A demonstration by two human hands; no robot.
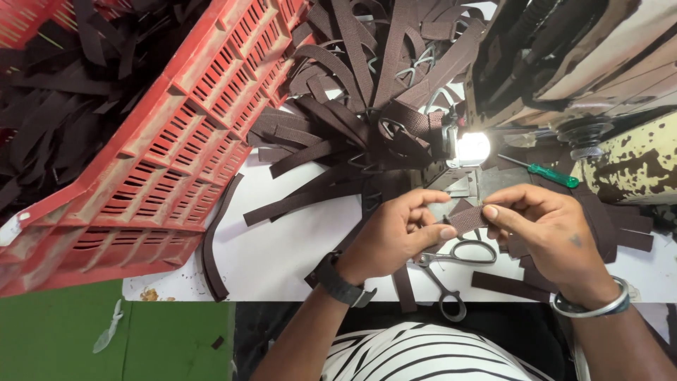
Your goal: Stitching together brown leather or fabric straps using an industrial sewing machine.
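Both hands pinch one short brown strap [467,219] between them at the counter's near edge: left hand [391,236] and right hand [550,229] grasp opposite ends, long axis left-right.

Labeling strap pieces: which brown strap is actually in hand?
The short folded strap piece, pinched between left hand and right hand; the others lie loose on the table.

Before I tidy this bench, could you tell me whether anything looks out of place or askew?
Yes: the red crate sits tilted, its lower corner hanging past the white table edge. Scissors lie open just under the left hand and right hand, which pinch a short brown strap piece. Loose straps sprawl across the tabletop.
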